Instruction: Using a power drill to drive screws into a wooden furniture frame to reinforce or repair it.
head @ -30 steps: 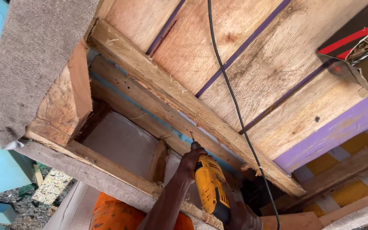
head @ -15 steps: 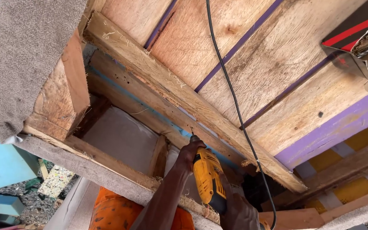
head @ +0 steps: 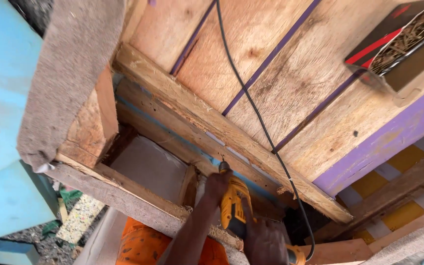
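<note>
Head view, close, steeply downward

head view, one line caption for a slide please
Two hands, left hand and right hand, press a yellow corded drill against a rough wooden frame rail.

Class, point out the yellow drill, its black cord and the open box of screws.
yellow drill (head: 232,206), head view, on its yellow body.
black cord (head: 251,110), head view, mid-length over the planks.
box of screws (head: 398,41), head view, on the screws inside.

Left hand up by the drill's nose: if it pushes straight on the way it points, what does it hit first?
Likely the wooden rail just past the drill tip. The left hand sits at the chuck, aimed up and slightly left; the bit already seems to touch that rail, though depth is unclear.
</note>
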